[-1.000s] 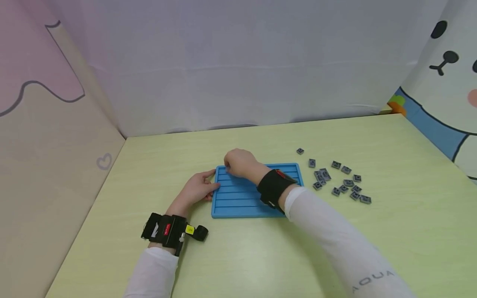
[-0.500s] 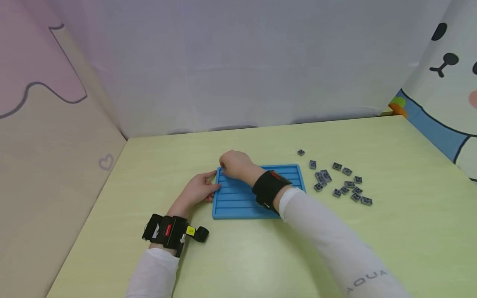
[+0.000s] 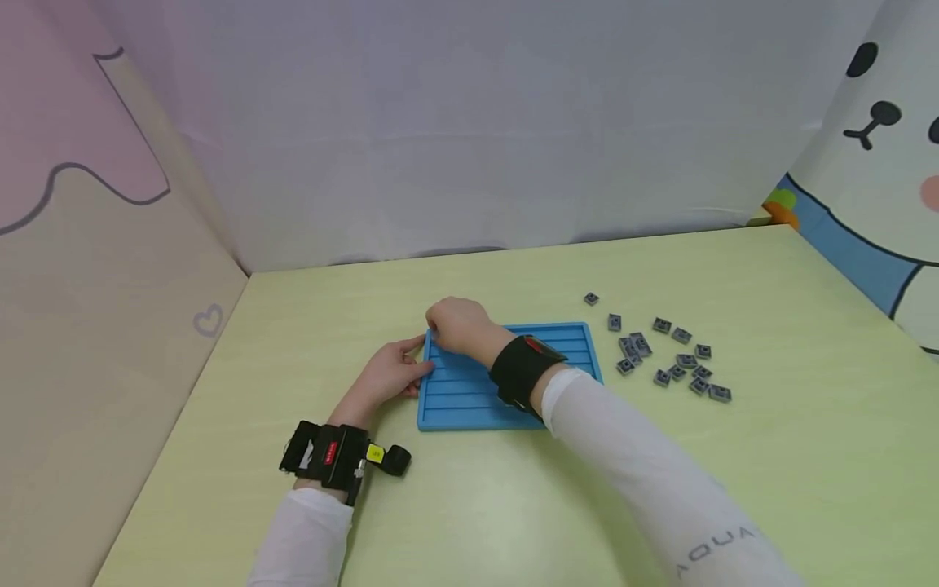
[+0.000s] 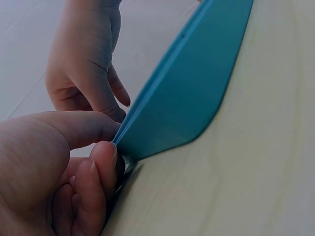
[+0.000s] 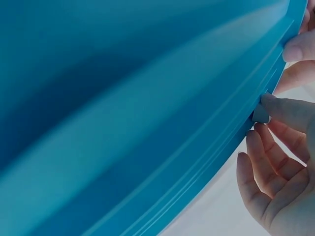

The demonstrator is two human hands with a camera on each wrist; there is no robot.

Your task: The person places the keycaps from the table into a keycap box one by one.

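Note:
A shallow blue tray [image 3: 469, 399] with raised parallel ridges lies on the table, tilted in the wrist views by their angle. My left hand [image 3: 385, 371] holds its left edge, thumb on the rim and other fingers curled beside it; the left wrist view shows this grip [image 4: 93, 152] close up. At the tray's far left corner, my right hand [image 3: 462, 326] pinches a small grey tile [image 5: 261, 114] between thumb and fingertips, against the rim. From the head view that tile is hidden under the hand.
Several small grey tiles with dark marks, such as one tile [image 3: 720, 394], lie scattered on the table to the tray's right. One lone tile [image 3: 591, 299] sits farther back. A pale cloth wall [image 3: 469, 163] stands behind the table [image 3: 411, 522].
My right hand has slid a little left along the tray's far edge, into the far left corner. The left hand and the scattered tiles have stayed put.

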